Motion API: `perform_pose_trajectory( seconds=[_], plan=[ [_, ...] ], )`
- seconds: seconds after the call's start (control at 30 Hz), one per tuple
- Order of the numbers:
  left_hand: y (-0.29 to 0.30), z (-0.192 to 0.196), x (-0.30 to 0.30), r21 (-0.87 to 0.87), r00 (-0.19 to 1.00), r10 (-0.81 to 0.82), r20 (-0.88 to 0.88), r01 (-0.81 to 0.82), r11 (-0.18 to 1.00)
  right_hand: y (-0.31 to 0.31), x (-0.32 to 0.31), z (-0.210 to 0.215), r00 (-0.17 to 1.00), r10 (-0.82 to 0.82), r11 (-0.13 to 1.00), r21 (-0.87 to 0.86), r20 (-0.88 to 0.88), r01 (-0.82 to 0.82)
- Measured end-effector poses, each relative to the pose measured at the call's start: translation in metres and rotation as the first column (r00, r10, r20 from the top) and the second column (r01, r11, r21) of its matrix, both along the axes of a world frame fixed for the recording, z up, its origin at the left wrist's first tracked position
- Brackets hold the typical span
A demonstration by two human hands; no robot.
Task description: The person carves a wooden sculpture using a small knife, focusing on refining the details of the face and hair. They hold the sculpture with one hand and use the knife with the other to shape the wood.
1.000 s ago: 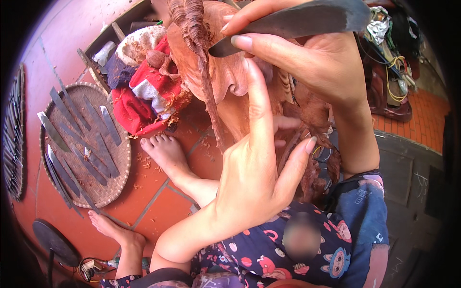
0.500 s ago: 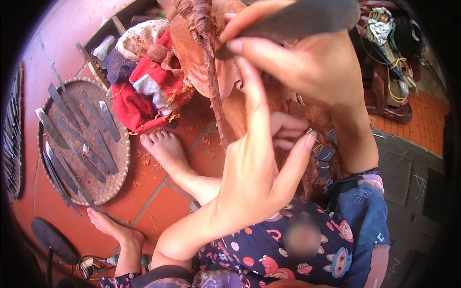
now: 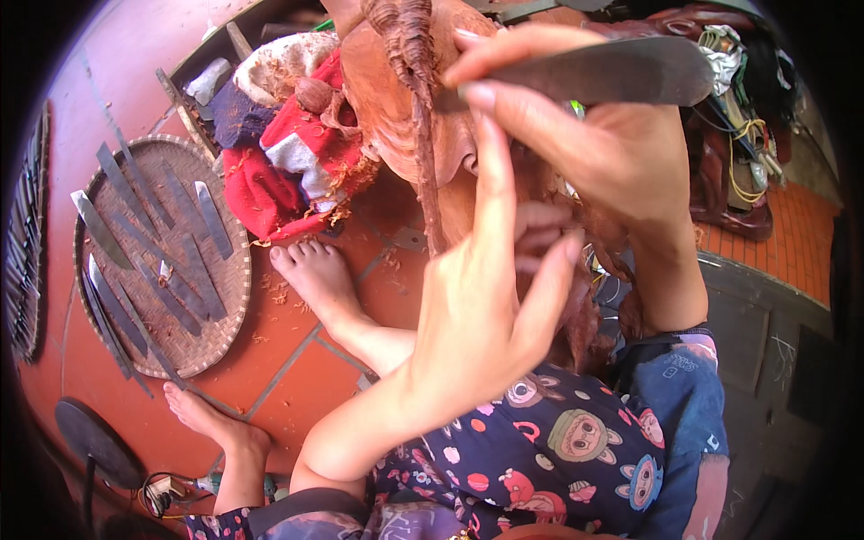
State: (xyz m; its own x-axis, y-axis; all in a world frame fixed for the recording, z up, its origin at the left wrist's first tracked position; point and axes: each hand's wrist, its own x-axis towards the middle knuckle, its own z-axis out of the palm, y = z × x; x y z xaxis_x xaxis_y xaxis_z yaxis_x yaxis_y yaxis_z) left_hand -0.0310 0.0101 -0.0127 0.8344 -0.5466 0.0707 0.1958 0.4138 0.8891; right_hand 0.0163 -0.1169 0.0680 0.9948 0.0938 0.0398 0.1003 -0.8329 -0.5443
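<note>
My right hand (image 3: 598,153) pinches a long, flat, dark metal scraper blade (image 3: 621,72) between thumb and fingers. The tip of the blade meets a reddish-brown wood carving (image 3: 382,108), beside a rough, twisted ridge (image 3: 416,76) on it. My left hand (image 3: 472,288) lies nearer to me, its index finger stretched up to the carving just below the blade tip. Its thumb stands apart and the other fingers are loosely bent, with nothing seen in them. Both hands cover much of the carving's lower part.
On the tiled floor at left, a round woven tray (image 3: 180,346) bears several flat metal blades. Red and white cloths (image 3: 270,180) with shavings lie behind my bare foot (image 3: 315,279). More long tools (image 3: 29,234) line the left edge. Dark carved wood (image 3: 733,202) and cables are at right.
The blade's far end has swung lower, so it lies more level. My right hand has shifted slightly down and right. The whole view has moved a little; the left index finger still touches the carving.
</note>
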Motion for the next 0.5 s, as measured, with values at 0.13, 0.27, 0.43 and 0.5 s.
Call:
perform_pose_trajectory(
  seconds=[0.13, 0.27, 0.43, 0.5],
  plan=[
    [-0.005, -0.005, 0.001, -0.043, 0.999, 0.044, 0.016, -0.043, 0.998, -0.012, 0.002, -0.005, 0.999, -0.007, 0.987, 0.163, -0.033, 0.013],
    [0.0, 0.004, 0.001, -0.024, 0.999, -0.015, -0.035, 0.014, 1.0, -0.008, 0.004, 0.006, 0.998, 0.005, 1.0, -0.006, -0.063, -0.006],
    [0.001, 0.004, 0.004, 0.015, 1.0, -0.021, -0.003, 0.021, 1.0, -0.003, 0.005, 0.005, 0.986, -0.113, 0.991, 0.054, -0.122, 0.121],
    [-0.001, 0.009, 0.009, 0.03, 0.998, -0.065, -0.002, 0.065, 0.997, -0.007, 0.006, 0.006, 0.99, -0.092, 0.993, 0.07, -0.107, 0.1]
  ],
)
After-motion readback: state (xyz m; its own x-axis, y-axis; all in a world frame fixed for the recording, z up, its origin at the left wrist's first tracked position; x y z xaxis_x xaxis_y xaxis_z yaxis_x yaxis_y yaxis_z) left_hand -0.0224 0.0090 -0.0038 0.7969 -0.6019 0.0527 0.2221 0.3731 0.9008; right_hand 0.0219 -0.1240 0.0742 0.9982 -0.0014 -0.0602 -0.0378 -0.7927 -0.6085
